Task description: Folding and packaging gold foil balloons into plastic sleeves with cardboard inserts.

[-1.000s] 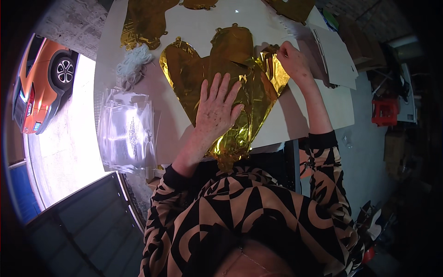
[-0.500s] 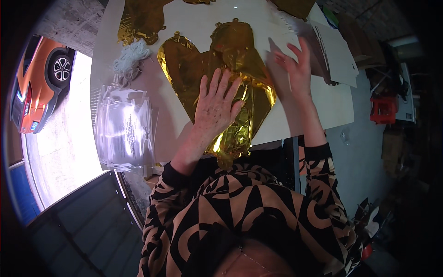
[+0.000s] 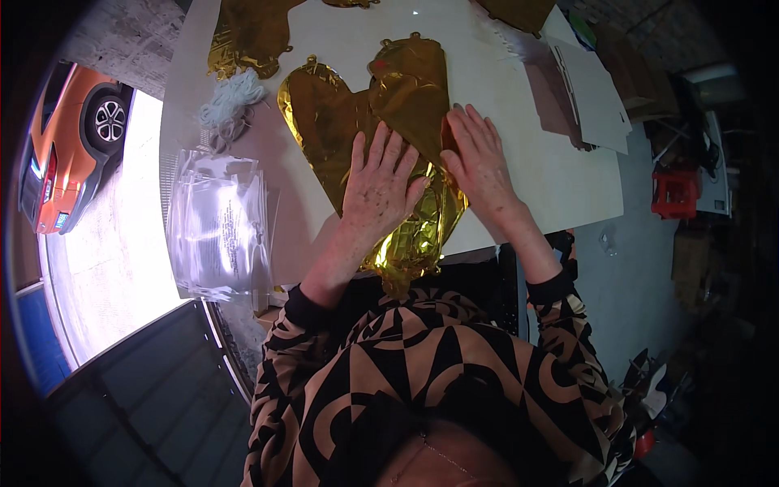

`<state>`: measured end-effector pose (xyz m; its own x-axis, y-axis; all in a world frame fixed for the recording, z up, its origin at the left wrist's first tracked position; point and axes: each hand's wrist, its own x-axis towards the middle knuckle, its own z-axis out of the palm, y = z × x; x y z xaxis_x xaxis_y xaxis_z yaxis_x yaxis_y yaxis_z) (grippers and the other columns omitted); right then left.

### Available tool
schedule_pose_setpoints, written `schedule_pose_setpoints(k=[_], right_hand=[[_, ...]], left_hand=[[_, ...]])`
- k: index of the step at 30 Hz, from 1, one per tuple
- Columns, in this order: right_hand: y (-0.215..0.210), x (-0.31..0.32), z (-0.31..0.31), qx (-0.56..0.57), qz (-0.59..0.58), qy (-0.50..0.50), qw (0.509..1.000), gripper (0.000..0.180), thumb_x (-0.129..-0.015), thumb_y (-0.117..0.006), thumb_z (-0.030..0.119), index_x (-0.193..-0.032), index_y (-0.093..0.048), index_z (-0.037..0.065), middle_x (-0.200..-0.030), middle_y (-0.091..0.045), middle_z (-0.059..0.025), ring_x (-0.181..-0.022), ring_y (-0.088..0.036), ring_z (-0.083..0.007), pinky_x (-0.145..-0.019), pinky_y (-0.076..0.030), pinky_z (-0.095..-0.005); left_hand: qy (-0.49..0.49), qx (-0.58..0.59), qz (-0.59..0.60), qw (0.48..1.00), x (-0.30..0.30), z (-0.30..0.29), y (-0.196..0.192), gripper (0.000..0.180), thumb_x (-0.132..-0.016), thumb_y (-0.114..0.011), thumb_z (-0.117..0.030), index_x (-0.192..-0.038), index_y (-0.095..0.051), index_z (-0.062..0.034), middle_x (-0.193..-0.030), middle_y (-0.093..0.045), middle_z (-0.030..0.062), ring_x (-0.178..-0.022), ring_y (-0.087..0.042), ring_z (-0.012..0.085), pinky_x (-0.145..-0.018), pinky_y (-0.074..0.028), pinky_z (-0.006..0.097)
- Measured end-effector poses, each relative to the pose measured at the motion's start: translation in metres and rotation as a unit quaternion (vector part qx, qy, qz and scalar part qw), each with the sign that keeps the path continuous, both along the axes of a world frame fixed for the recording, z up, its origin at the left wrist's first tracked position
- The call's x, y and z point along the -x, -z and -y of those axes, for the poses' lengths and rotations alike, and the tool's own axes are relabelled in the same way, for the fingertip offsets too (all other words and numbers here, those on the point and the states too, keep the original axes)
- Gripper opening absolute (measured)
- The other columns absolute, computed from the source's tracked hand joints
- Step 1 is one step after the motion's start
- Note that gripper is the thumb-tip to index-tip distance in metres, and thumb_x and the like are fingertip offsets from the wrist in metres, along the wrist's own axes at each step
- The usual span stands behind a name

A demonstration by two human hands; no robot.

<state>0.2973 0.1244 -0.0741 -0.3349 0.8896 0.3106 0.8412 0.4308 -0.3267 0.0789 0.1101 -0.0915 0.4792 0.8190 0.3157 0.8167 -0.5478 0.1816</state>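
Both my left hand (image 3: 380, 180) and right hand (image 3: 479, 158) are spread flat, gripping nothing, pressing the gold foil heart balloon (image 3: 369, 122) under my palms; looks mostly flattened, crinkly tip below my wrists still puffy.

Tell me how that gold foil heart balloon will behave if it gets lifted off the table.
The gold foil balloon lies flat and creased under the left hand and right hand, so it would probably flop and sag. Its thin, shiny film suggests it is light and rather slippery. Its tip already droops over the white table edge.
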Motion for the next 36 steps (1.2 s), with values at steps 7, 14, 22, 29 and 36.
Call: schedule_pose_setpoints(k=[7,14,22,29,36], right_hand=[[0.014,0.024,0.006,-0.007,0.02,0.011,1.0,0.069,-0.105,-0.055,0.036,-0.157,-0.034,-0.004,-0.162,-0.036,-0.0222,-0.154,-0.029,-0.0369,-0.126,-0.019,-0.0554],[-0.009,0.007,0.004,0.191,-0.334,-0.011,0.923,0.069,-0.112,-0.039,0.04,-0.161,-0.025,-0.005,-0.167,-0.03,-0.0222,-0.156,-0.027,-0.0328,-0.127,-0.019,-0.0439],[-0.013,-0.006,0.015,0.275,-0.577,-0.043,0.768,0.073,-0.113,-0.038,0.043,-0.165,-0.013,-0.001,-0.169,-0.022,-0.0204,-0.156,-0.024,-0.0313,-0.127,-0.021,-0.0419],[-0.02,-0.044,0.011,0.19,-0.323,0.038,0.926,0.066,-0.112,-0.041,0.035,-0.163,-0.023,-0.002,-0.168,-0.027,-0.0202,-0.157,-0.024,-0.0318,-0.128,-0.018,-0.0458],[-0.012,-0.034,0.017,0.019,0.039,0.003,0.999,0.066,-0.106,-0.048,0.034,-0.16,-0.032,0.0,-0.166,-0.032,-0.0167,-0.157,-0.023,-0.0327,-0.128,-0.011,-0.0547]], left_hand=[[0.003,0.0,0.021,1.0,-0.001,-0.002,0.001,0.055,-0.101,-0.058,-0.042,-0.136,-0.06,0.0001,-0.15,-0.05,0.0208,-0.151,-0.033,0.0374,-0.126,-0.019,0.057],[-0.068,0.065,0.23,0.969,-0.01,-0.023,-0.027,0.05,-0.101,-0.059,-0.039,-0.127,-0.064,0.0036,-0.129,-0.062,0.0193,-0.129,-0.051,0.0357,-0.109,-0.038,0.048],[-0.141,0.116,0.285,0.941,-0.035,-0.074,-0.041,0.037,-0.092,-0.072,-0.035,-0.081,-0.065,0.0006,-0.081,-0.065,0.0174,-0.087,-0.06,0.0366,-0.083,-0.046,0.047],[-0.147,0.162,0.305,0.927,-0.042,-0.099,-0.054,0.034,-0.091,-0.071,-0.03,-0.083,-0.063,0.0024,-0.079,-0.065,0.0191,-0.085,-0.062,0.0387,-0.079,-0.049,0.05],[-0.125,0.157,0.325,0.924,-0.039,-0.109,-0.032,0.034,-0.091,-0.071,-0.029,-0.082,-0.061,0.0018,-0.08,-0.065,0.0185,-0.086,-0.063,0.0391,-0.079,-0.049,0.05]])
